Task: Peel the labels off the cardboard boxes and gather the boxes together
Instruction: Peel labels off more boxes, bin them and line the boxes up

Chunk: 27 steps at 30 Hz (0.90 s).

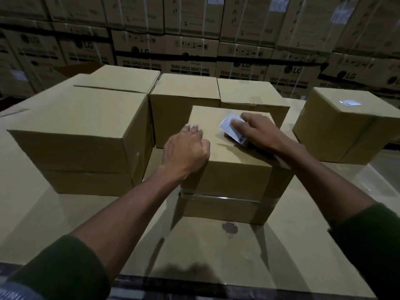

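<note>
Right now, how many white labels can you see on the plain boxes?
2. One label lies under the right hand on the centre box, one edge lifted. Another label sits on the far-right box. Others could be on hidden faces.

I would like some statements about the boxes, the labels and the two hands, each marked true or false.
1. The right hand holds a label on the middle box. True.
2. The left hand holds a knife. False: it rests on the middle box's top and holds nothing.
3. The box at far right has a label on top. True.
4. The big box at left has a label on top. False: its top is bare.
5. The stacked boxes behind read "washing machine". True.
</note>
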Available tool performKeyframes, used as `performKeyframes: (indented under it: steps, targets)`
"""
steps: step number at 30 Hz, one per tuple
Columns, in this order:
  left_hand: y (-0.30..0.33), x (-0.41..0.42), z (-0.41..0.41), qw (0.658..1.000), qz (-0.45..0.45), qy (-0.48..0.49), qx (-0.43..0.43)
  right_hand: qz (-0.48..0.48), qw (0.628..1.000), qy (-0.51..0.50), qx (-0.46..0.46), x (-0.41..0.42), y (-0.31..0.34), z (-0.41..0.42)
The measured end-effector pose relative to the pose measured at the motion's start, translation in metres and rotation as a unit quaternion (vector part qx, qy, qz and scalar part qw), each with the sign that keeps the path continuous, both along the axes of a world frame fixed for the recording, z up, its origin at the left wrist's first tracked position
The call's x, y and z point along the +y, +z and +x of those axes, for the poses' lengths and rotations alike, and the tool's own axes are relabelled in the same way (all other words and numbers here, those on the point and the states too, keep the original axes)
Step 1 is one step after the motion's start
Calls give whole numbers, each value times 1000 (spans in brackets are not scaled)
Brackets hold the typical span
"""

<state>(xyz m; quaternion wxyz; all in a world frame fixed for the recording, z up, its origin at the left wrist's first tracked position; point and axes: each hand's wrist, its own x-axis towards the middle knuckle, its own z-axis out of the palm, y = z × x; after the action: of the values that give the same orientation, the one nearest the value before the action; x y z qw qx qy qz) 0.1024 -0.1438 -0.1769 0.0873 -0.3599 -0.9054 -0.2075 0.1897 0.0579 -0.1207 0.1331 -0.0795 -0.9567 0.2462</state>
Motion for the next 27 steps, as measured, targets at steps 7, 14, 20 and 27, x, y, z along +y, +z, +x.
performKeyframes:
  steps: [7,14,20,27]
  targets:
    - [1,-1,3,1000,7,-9,3,-4,998,-63,21,31,5,-1]
    - [2,-2,1,1000,8,-2,0,-11,999,-50,12,11,5,-35]
    - [-1,-1,1,1000,14,-1,4,-5,1000,17,-10,6,4,9]
    - [-3,-1,1,1000,24,-5,2,1,998,-55,3,37,9,-11]
